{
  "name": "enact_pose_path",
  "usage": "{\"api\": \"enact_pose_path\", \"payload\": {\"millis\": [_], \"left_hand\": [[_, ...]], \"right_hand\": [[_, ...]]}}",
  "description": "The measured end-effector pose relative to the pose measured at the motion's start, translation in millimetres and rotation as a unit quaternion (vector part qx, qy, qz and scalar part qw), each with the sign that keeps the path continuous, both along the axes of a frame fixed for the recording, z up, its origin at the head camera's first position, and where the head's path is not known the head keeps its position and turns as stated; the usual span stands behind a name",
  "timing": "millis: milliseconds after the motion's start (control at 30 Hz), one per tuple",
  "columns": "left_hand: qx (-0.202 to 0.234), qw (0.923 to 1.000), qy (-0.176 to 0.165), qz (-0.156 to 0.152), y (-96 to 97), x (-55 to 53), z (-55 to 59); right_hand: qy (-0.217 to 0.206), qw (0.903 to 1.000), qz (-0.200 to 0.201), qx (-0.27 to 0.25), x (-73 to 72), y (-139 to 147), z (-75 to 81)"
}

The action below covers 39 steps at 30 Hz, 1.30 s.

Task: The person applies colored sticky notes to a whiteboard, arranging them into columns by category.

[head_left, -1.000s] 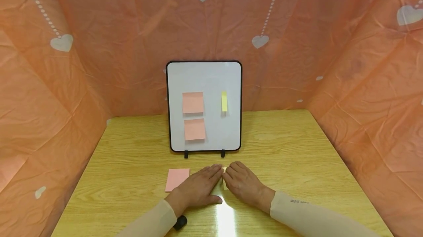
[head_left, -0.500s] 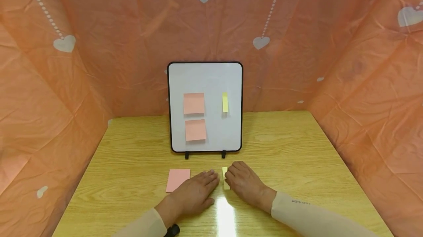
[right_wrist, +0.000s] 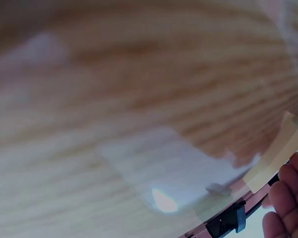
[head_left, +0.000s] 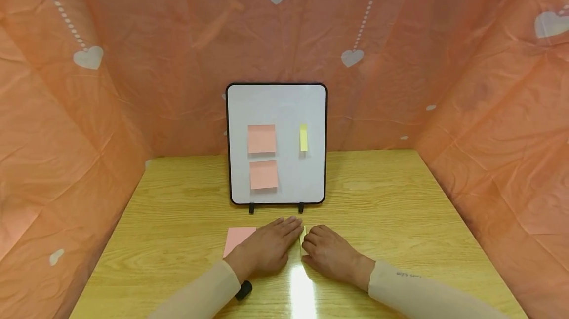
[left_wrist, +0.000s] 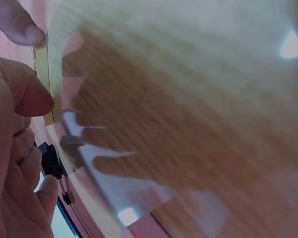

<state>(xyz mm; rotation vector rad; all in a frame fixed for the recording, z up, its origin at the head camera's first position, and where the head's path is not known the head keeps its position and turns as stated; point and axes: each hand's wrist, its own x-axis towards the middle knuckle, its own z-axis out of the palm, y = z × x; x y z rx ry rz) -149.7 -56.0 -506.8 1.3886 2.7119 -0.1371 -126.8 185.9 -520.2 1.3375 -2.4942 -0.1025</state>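
Note:
A narrow yellow sticky note pad [head_left: 304,250] lies on the table between my two hands, partly covered in the head view. My right hand [head_left: 333,255] has curled fingers at its right side and pinches its edge. Flat on the tabletop, my left hand [head_left: 271,247] stretches its fingers to the pad's left side. Its wrist covers part of a pink sticky note pad [head_left: 239,239]. The left wrist view shows a fingertip touching the yellow pad [left_wrist: 42,67]. In the right wrist view, curled fingers [right_wrist: 288,198] are beside the yellow pad [right_wrist: 273,161].
Behind the hands stands a black-framed whiteboard [head_left: 284,106] on small black feet [head_left: 301,208]. It bears two pink notes [head_left: 262,139] at left and one narrow yellow note [head_left: 304,138] at right. Orange cloth [head_left: 178,62] with white hearts surrounds the wooden table [head_left: 378,200].
My left hand drew back left from the yellow pad, then returned to its side. The right hand shifted slightly down and right, staying at the pad. The notes on the whiteboard are unchanged.

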Motion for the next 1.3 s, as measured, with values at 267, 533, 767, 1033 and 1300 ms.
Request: {"api": "enact_pose_path", "payload": {"millis": [267,533,767,1033,1300], "left_hand": [[-0.03,0.9994,-0.017,-0.011,2.5,-4.7,2.0],[-0.029,0.9991,-0.03,-0.004,3.2,-4.5,1.9],[-0.024,0.9992,-0.034,-0.001,3.7,-4.9,-0.5],[-0.018,0.9993,-0.033,-0.003,4.1,-5.0,-3.1],[-0.017,0.9992,-0.037,-0.001,5.1,-5.8,-4.2]], "right_hand": [[-0.01,0.9998,0.008,-0.015,-1.6,3.0,-0.4],[-0.025,0.9989,0.015,-0.038,-1.7,3.9,1.3],[0.009,0.9991,0.013,-0.039,-2.0,2.8,0.0],[-0.004,0.9988,-0.014,-0.047,-3.8,2.1,3.5],[-0.048,0.9985,0.002,-0.027,-3.4,8.2,2.7]]}}
